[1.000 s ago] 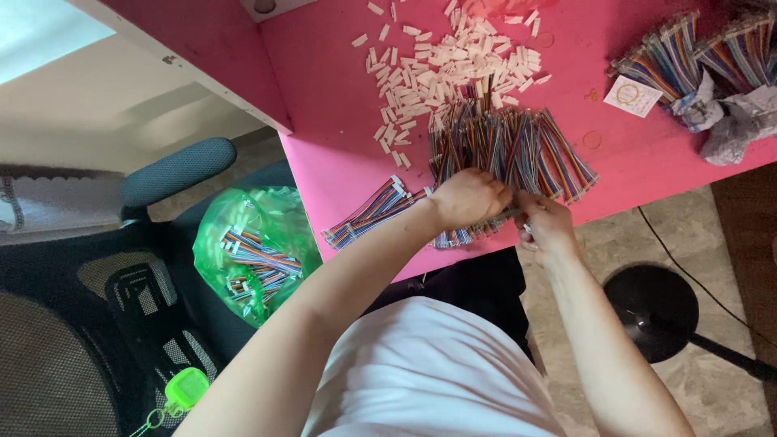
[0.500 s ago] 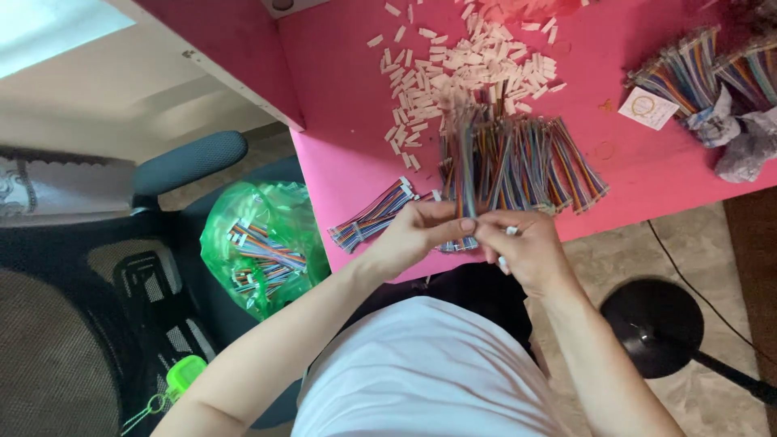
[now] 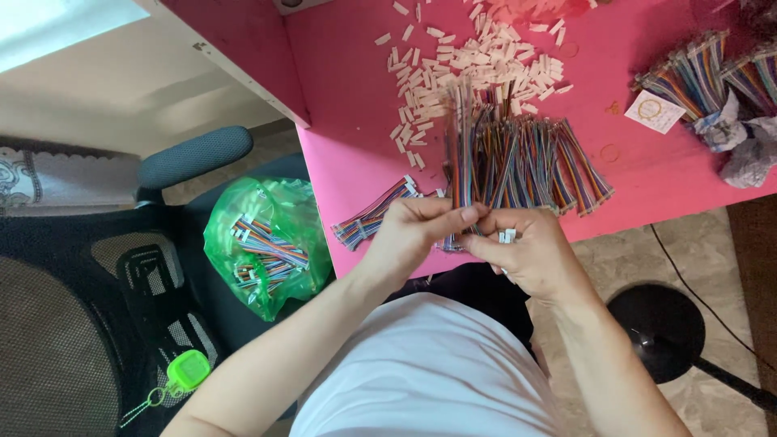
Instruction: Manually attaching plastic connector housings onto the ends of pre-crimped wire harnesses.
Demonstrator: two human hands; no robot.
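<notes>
Pinching a rainbow ribbon cable [image 3: 461, 174] at the pink tabletop [image 3: 348, 146] edge, both hands closed, left hand [image 3: 421, 231] on its near end, right hand [image 3: 526, 255] gripping small white connectors [image 3: 507, 236], and any slip could drop them floorward.

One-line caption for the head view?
Both hands, left hand and right hand, pinch a multicoloured ribbon cable over a pink table.

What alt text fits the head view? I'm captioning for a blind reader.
Two hands, left hand and right hand, pinch a multicoloured ribbon cable over a pink table strewn with cables and white connectors. A green bag of cables sits on a chair.
</notes>
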